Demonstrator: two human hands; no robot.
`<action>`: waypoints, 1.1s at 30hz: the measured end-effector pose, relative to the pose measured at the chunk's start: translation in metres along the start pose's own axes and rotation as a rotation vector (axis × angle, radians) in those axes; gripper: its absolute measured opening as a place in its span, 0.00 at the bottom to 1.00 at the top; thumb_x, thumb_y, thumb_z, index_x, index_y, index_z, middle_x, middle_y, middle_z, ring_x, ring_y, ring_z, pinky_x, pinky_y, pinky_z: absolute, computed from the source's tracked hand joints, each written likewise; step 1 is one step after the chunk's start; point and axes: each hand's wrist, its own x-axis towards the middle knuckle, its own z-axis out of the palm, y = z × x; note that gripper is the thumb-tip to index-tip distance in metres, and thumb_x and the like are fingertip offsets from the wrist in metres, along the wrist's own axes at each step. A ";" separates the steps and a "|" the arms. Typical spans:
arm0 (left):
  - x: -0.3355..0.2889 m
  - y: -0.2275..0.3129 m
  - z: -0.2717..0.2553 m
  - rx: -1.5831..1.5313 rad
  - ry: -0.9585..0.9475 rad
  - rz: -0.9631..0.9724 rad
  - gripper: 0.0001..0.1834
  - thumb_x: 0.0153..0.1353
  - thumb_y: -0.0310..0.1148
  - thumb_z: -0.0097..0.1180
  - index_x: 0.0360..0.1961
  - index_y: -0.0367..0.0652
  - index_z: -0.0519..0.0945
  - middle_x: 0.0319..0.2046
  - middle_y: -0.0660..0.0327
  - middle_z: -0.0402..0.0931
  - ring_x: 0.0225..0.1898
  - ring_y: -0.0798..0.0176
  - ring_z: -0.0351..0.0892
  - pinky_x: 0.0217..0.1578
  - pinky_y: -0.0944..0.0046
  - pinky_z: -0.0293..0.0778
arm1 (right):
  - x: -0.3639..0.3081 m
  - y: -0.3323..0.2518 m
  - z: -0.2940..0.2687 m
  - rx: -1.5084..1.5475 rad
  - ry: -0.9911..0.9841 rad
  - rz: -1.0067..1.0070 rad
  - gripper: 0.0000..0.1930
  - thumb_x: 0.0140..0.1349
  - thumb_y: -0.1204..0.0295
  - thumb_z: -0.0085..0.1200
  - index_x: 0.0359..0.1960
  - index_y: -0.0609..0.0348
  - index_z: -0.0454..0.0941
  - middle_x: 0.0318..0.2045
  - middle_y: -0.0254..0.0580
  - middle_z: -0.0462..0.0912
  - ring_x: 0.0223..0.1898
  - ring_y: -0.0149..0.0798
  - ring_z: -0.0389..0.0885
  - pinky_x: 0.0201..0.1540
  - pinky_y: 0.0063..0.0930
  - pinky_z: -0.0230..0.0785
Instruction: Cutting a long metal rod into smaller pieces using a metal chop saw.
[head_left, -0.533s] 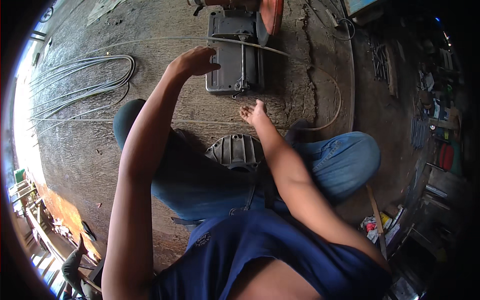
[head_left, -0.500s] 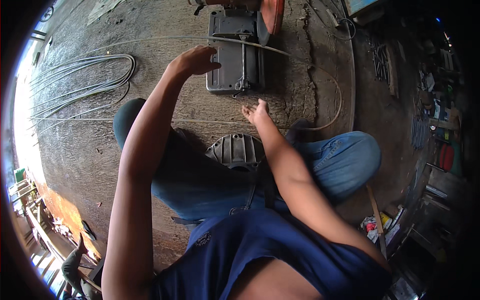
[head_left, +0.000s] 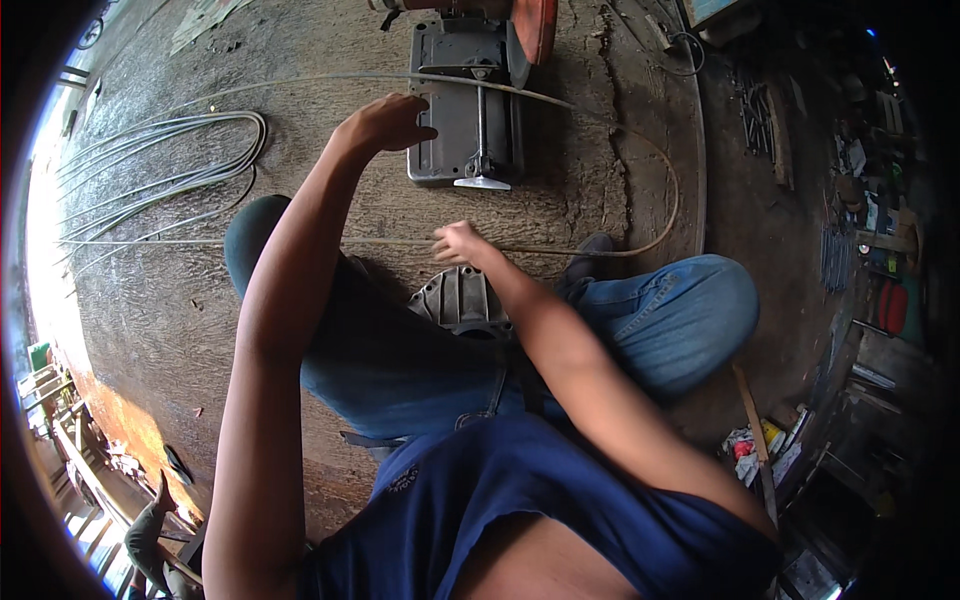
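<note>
A cut-off saw stands ahead, with a flat grey base [head_left: 432, 150], an orange guard [head_left: 537, 28] and a cutting disc. Along the base runs a clamp screw [head_left: 481, 125], ending at the near side in a pale flat handle [head_left: 484, 184]. My left hand [head_left: 385, 122] is at the base's left edge, thumb and fingers apart, holding nothing I can see. Nearer to me, my right hand [head_left: 461, 245] is over a long thin cable [head_left: 390, 241], its fingers loosely spread and slightly blurred. Whether it touches the cable I cannot tell.
A finned metal casting [head_left: 455, 298] is between my bent legs. The cable loops round on the right, and more of it lies coiled [head_left: 215, 123] at the left. Tools and scrap lie along the right, near a wooden stick [head_left: 752, 425]. Another person's leg [head_left: 150, 540] shows at lower left.
My right hand has moved left and a little nearer to me, away from the clamp screw. The screw's handle has turned and shows its pale flat side. My left hand has hardly moved.
</note>
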 end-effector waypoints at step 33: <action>0.043 -0.012 0.032 -0.013 0.005 -0.041 0.29 0.59 0.50 0.60 0.53 0.39 0.77 0.46 0.48 0.80 0.50 0.48 0.79 0.51 0.53 0.76 | -0.256 -0.289 -0.340 -1.163 0.589 -0.231 0.23 0.58 0.59 0.59 0.46 0.69 0.77 0.32 0.54 0.82 0.33 0.42 0.83 0.36 0.38 0.74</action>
